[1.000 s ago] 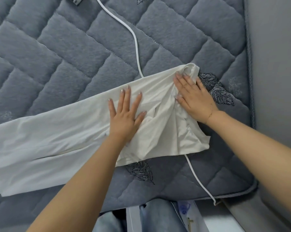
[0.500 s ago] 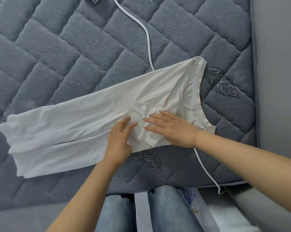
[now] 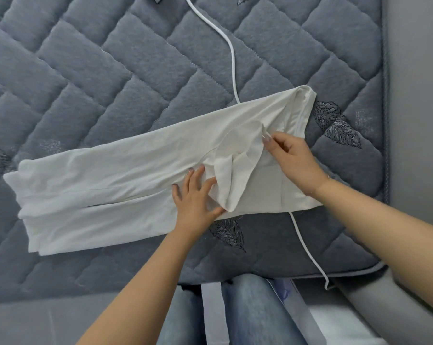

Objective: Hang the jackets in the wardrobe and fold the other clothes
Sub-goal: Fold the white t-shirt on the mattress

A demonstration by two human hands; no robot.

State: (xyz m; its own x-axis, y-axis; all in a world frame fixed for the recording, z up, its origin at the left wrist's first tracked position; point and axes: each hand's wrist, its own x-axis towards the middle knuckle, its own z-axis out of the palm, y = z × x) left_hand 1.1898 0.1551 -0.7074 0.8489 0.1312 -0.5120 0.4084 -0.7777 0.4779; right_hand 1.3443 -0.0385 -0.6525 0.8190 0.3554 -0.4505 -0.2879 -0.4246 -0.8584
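A pair of white trousers (image 3: 111, 175) lies flat across the grey quilted mattress (image 3: 111, 70), legs stretched to the left and waistband at the right. My left hand (image 3: 195, 197) presses flat on the fabric near the crotch, fingers spread. My right hand (image 3: 292, 160) pinches a loose flap of the crotch fabric (image 3: 235, 170) and has it lifted and turned over toward the waist. The flap hangs in a pointed fold between both hands.
A white cable (image 3: 231, 53) runs from the top of the mattress under the trousers and out over the near edge (image 3: 310, 255). A grey bed frame (image 3: 414, 120) borders the right side. My legs in blue jeans (image 3: 250, 312) stand against the mattress's near edge.
My right hand went from lying flat on the trousers to pinching the crotch flap and lifting it toward the waist. My left hand shifted slightly and keeps pressing the cloth.
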